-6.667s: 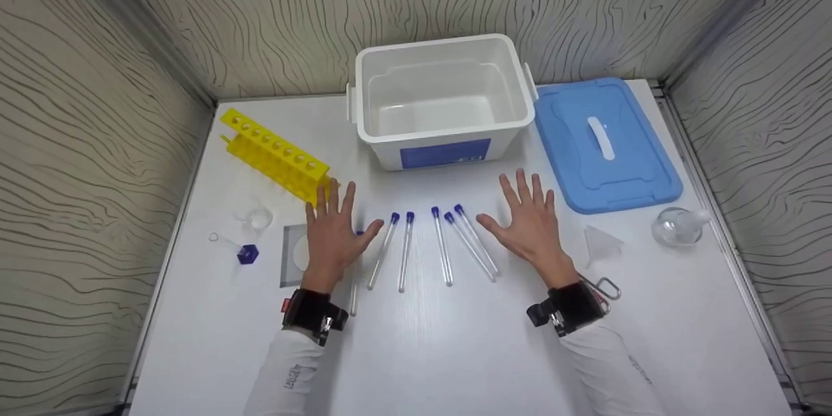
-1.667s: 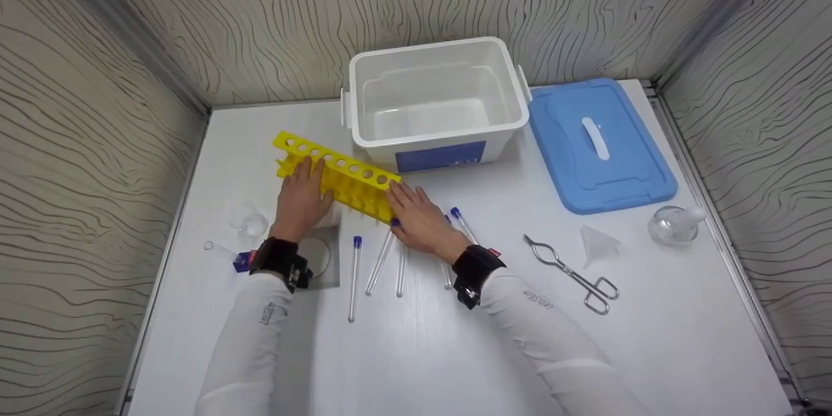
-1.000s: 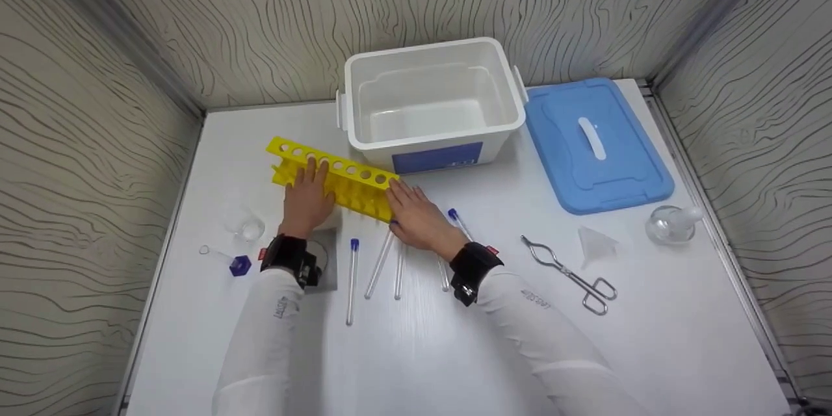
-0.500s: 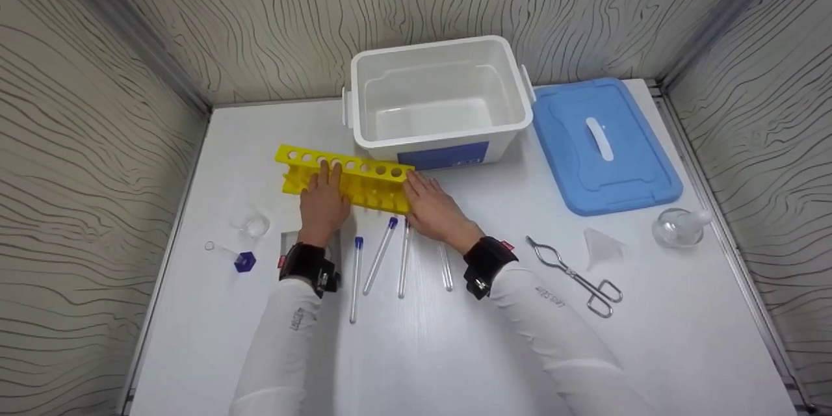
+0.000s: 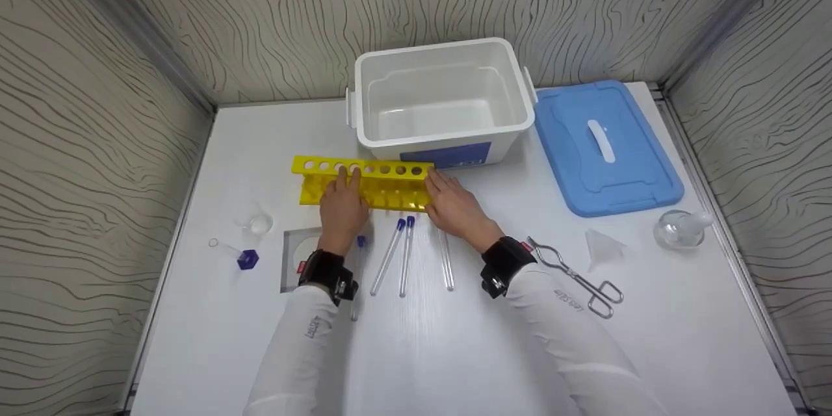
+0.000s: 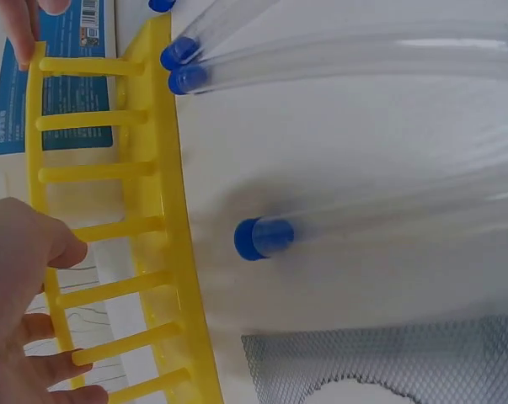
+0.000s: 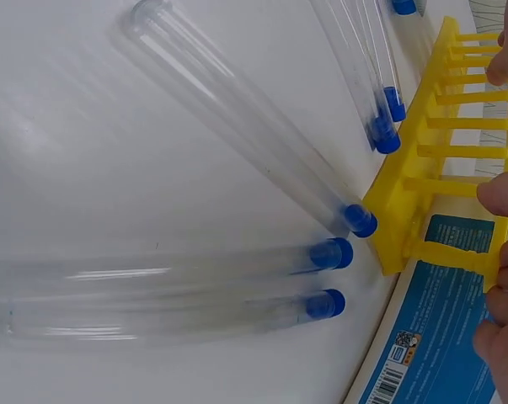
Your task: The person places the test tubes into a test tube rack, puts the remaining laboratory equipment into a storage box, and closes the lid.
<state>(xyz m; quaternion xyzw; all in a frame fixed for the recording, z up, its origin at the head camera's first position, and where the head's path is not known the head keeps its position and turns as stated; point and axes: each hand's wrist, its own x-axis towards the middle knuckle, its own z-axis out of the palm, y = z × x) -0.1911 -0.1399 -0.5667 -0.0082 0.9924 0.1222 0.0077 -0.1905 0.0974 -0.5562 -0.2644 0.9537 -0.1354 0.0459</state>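
Yellow rack (image 5: 393, 197) moved right, diagonal slant now nearly gone.

On my feed, I see the person wearing smooth white sleeves (image 5: 296, 354) with small dark lettering (image 5: 569, 301) that I can't read. A black wristband (image 5: 322, 271) circles each wrist, with a dark block (image 5: 344, 287) on the inner side and a red tag (image 5: 301, 266) on the outer. The fingers (image 5: 342, 177) are bare.

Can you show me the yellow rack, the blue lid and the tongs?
Rack (image 5: 391, 195), head view, on its lower part.
Lid (image 5: 603, 143), head view, on its handle.
Tongs (image 5: 570, 272), head view, at the pivot.
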